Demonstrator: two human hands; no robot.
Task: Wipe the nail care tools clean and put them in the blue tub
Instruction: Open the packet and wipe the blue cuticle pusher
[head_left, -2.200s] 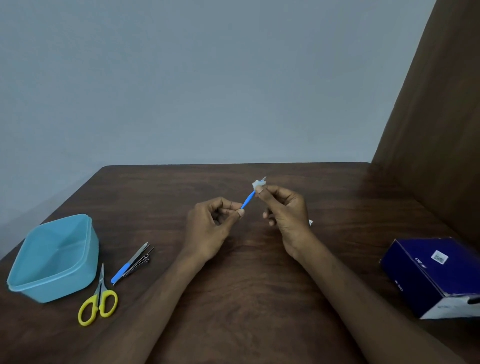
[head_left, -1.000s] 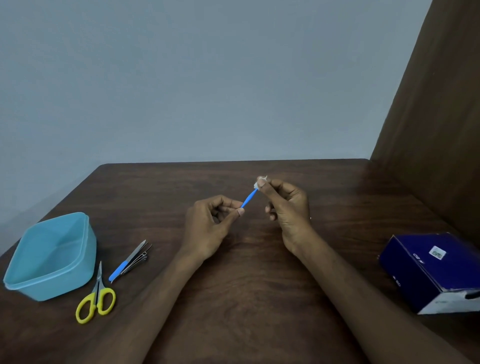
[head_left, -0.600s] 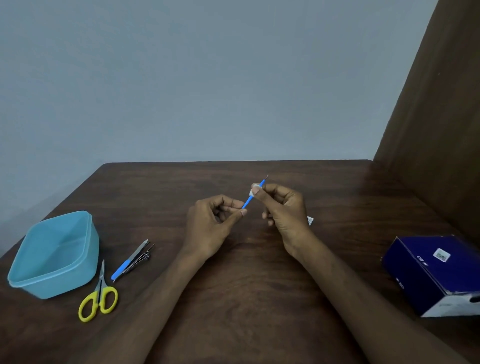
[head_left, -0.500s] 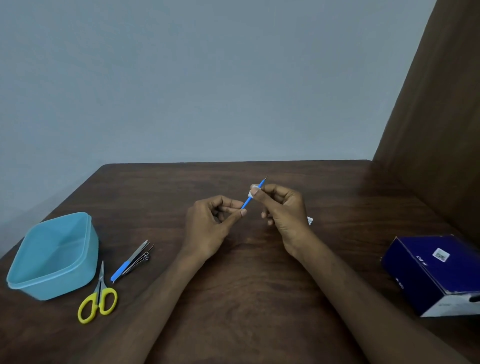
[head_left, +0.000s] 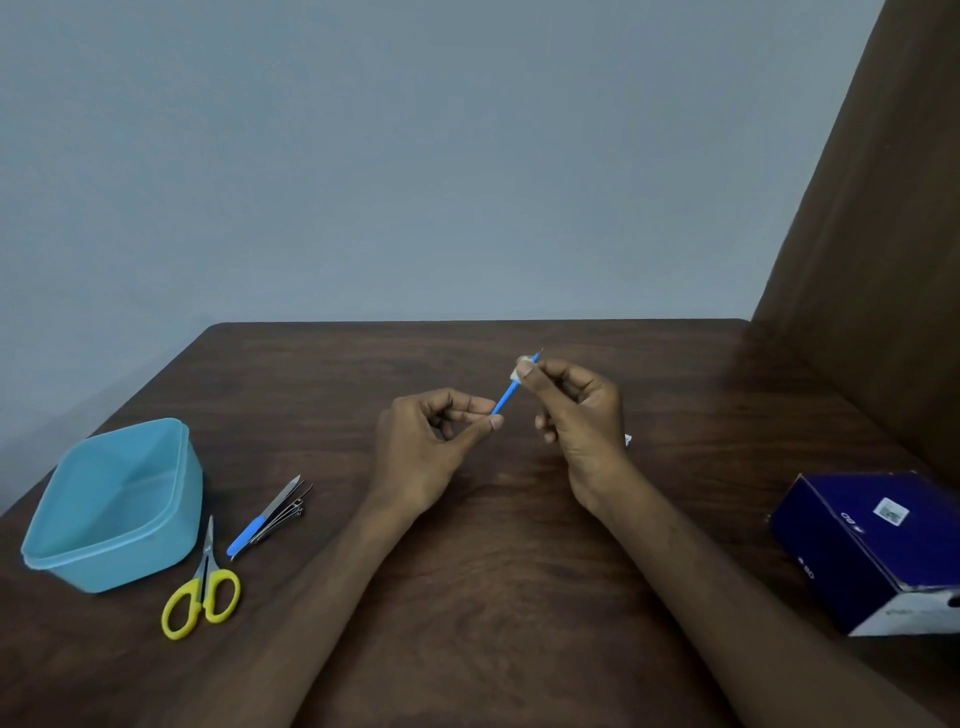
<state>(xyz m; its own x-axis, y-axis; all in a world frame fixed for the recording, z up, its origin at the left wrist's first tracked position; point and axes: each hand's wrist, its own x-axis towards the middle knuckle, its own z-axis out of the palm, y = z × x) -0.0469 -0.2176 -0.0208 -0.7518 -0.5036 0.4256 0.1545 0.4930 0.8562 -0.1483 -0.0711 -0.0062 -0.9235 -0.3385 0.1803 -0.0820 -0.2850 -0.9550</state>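
Head view: right hand (head_left: 582, 415) slid pinched wipe (head_left: 522, 366) tipward along blue tool (head_left: 503, 400), left hand (head_left: 431, 447) pinching it.

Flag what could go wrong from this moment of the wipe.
1. The left hand pinches only the end of the thin blue tool; a firm stroke might tug it loose.
2. Its metal tip pokes past the small white wipe pinched by the right hand and could prick a finger.
3. The blue tub sits far left, so carrying risks a drop.
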